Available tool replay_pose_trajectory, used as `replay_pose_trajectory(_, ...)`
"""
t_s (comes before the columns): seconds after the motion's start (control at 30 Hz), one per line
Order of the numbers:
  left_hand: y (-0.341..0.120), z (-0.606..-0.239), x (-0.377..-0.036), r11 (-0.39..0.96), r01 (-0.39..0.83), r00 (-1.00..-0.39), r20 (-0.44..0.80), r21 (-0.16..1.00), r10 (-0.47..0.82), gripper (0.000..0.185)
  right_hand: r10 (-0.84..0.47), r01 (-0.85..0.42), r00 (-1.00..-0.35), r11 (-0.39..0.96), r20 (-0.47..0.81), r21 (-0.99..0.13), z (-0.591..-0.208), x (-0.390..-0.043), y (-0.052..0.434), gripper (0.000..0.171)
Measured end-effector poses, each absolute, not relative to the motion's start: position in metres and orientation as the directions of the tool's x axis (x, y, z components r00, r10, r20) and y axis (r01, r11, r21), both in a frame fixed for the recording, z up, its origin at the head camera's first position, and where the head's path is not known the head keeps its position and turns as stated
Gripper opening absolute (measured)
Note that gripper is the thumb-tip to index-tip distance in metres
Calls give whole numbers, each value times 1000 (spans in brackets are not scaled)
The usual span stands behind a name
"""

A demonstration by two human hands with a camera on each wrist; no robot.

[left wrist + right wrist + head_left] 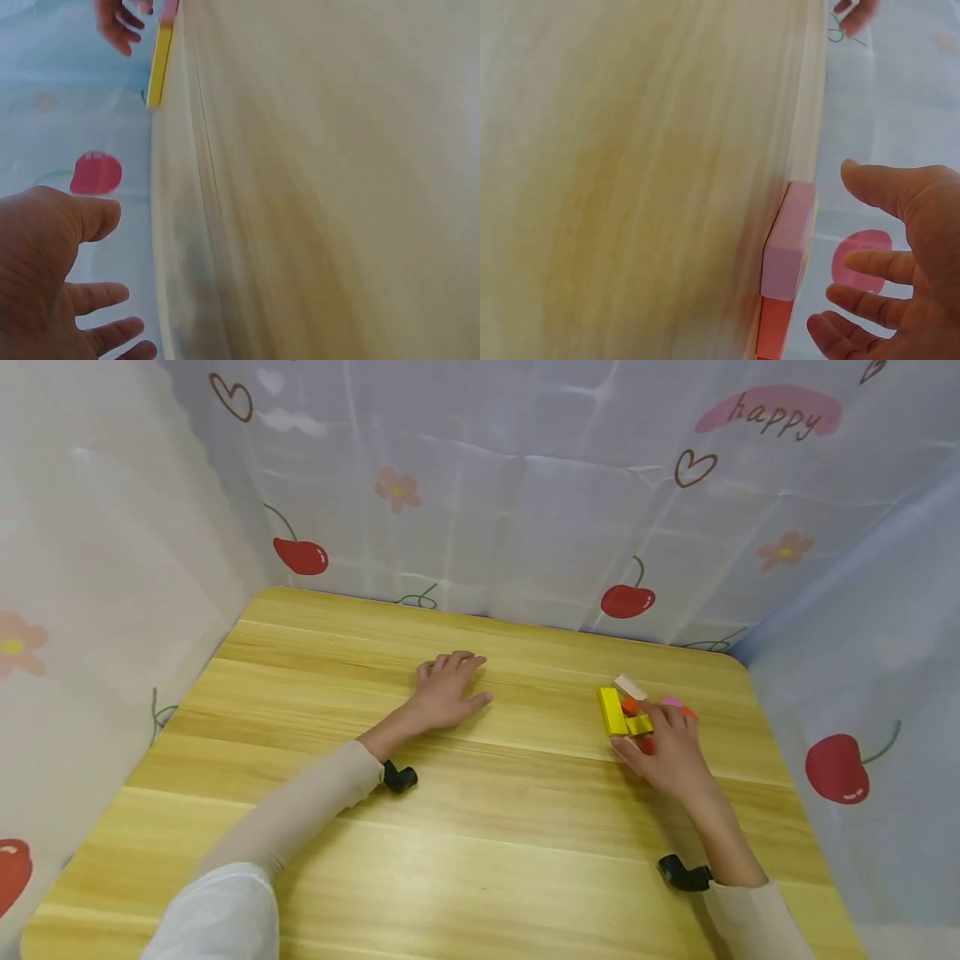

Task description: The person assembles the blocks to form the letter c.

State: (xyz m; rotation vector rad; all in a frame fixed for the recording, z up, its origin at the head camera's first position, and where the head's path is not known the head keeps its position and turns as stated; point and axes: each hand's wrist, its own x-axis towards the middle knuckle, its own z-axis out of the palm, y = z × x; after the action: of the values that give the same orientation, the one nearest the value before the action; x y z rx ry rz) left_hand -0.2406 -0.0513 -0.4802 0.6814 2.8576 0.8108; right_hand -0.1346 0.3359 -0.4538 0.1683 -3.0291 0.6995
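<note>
Left hand (pixel 446 695): fingers spread, holding nothing, apparently idle | long yellow block (pixel 612 712): flat on tabletop (pixel 480 827), probably steady unheld | pale block (pixel 630 687): slanted, near its far end | right hand (pixel 670 750): fingers apart, likely to span blocks beneath | pink block (pixel 673 702): partly hidden behind them.

We see a smooth, wood-grained table (pixel 480 852) with a soft sheen. The far curtain (pixel 517 518) looks thin, creased and faintly glossy. At right, the yellow block (pixel 612 712) and pink block (pixel 782 262) appear smooth; the left sleeve (pixel 322 797) looks like matt cloth, the left black fitting (pixel 401 778) like plastic.
</note>
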Motion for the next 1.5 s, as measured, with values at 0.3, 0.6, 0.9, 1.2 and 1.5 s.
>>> replay_pose_trajectory(0.3, 20, -477, -231, 714, 446, -854, 17, 540, 521, 66, -87, -73, -996, 924, -22, -376, -452, -130, 336, 61)
replay_pose_trajectory(0.6, 71, -484, -227, 696, 450, -846, 17, 560, 533, 60, -61, -37, -997, 932, -54, -360, -451, -125, 333, 44)
replay_pose_trajectory(0.9, 110, -486, -229, 703, 434, -855, 12, 563, 518, 57, -64, -47, -997, 921, -30, -386, -452, -120, 337, 33)
replay_pose_trajectory(1.2, 152, -487, -226, 755, 400, -887, 12, 519, 462, 57, -33, -11, -998, 923, -51, -385, -448, -116, 339, 26)
replay_pose_trajectory(1.5, 169, -487, -220, 817, 419, -892, 12, 397, 452, 64, -33, -6, -998, 912, -58, -410, -446, -114, 345, 25)
